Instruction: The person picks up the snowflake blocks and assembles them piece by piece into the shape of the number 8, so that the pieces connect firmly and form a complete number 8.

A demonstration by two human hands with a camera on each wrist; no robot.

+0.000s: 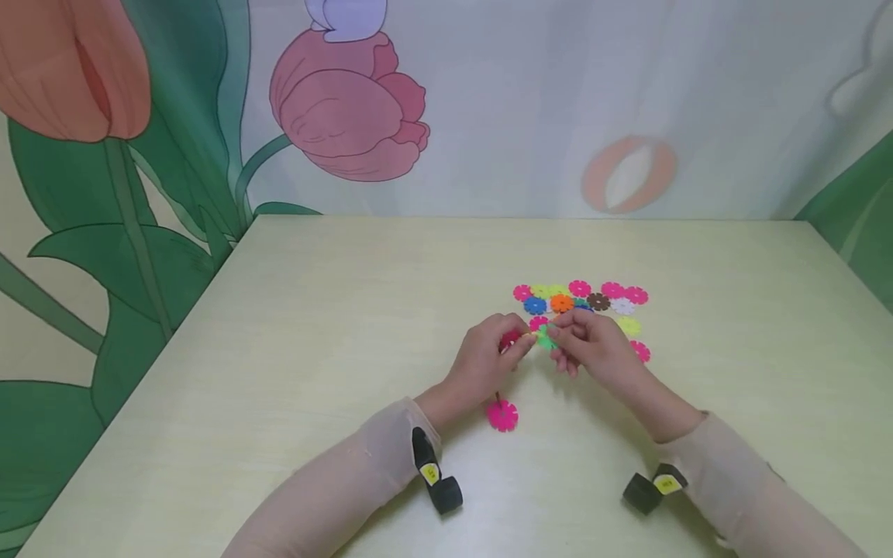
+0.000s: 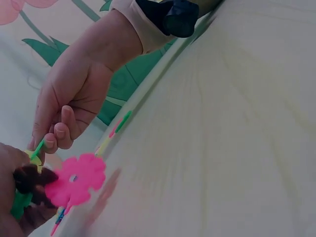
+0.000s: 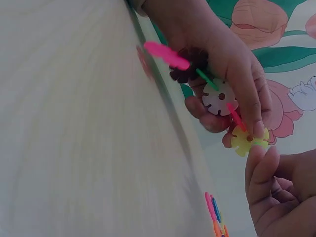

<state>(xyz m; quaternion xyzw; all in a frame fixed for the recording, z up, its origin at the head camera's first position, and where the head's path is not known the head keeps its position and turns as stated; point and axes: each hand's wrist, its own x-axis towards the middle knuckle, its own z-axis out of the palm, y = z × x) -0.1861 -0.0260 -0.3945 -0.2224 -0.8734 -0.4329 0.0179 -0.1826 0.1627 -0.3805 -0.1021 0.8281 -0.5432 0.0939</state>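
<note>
My left hand (image 1: 481,358) grips a chain of slotted plastic snowflake discs. In the right wrist view the chain runs from a pink disc (image 3: 165,54) through a dark brown disc (image 3: 188,66), a green one seen edge-on, a white disc (image 3: 213,101) and another pink one to a yellow disc (image 3: 241,143), which the left fingertips pinch. My right hand (image 1: 598,345) pinches a green disc (image 1: 546,338) against the yellow one. Whether their slots are joined is hidden by the fingertips. The chain's pink end disc (image 1: 502,416) hangs below the left wrist in the head view.
Loose discs lie flat on the pale table (image 1: 335,310) beyond the hands, among them an orange disc (image 1: 561,303), a blue disc (image 1: 535,305) and a brown disc (image 1: 598,301). A flower-printed curtain (image 1: 488,116) stands behind the table's far edge.
</note>
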